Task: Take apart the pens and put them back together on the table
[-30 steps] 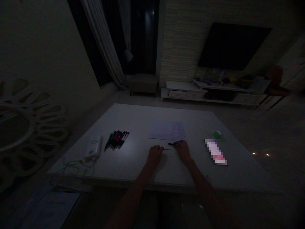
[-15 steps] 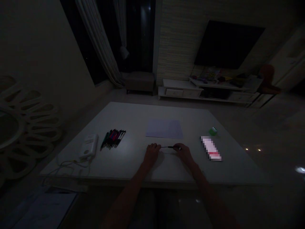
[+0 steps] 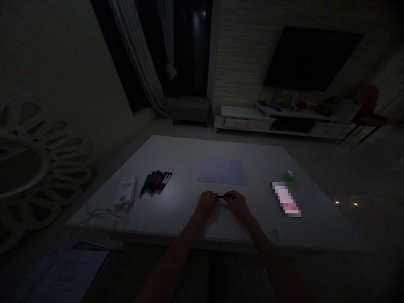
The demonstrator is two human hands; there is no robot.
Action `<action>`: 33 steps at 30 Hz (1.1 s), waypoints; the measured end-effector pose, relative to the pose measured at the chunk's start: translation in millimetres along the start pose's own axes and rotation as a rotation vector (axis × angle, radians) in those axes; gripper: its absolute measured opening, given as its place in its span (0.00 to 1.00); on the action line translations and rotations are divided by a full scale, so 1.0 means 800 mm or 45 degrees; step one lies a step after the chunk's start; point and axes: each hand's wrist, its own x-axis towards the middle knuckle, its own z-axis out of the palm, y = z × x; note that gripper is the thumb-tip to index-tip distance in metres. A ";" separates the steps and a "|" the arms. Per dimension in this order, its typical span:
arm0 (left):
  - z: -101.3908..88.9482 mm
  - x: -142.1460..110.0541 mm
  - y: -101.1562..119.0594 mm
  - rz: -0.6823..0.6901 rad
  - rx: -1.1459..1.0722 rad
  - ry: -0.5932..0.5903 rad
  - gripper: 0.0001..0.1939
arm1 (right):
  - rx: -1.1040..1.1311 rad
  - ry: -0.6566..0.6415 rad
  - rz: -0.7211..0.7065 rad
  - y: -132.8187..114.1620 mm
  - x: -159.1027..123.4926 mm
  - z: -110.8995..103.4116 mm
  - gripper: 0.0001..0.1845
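Observation:
Near the front middle of the white table (image 3: pixel 183 219), my two hands hold a dark pen (image 3: pixel 220 197) level between them. My left hand (image 3: pixel 206 202) is closed around its left part, and a small light tip shows past the fingers. My right hand (image 3: pixel 236 203) pinches the right end. Much of the pen is hidden by the fingers in the dim light. Just beyond the hands lies a sheet of paper (image 3: pixel 217 170) with a fine pattern on part of it.
A row of pens (image 3: pixel 156 183) lies to the left, near a white box-shaped device (image 3: pixel 126 191) with cables. To the right are a phone (image 3: pixel 286 200) with a blurred screen and a small green container (image 3: pixel 288 175). Beyond the table stand an ottoman (image 3: pixel 190 109) and a TV cabinet (image 3: pixel 243 111).
My hands have come closer together. The thin rod visible between them before is now out of sight, with the dark barrel reaching my left fingers. The view has shifted slightly.

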 end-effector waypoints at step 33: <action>0.013 0.000 -0.003 0.109 0.043 0.112 0.05 | 0.049 -0.252 0.173 0.005 0.002 -0.006 0.29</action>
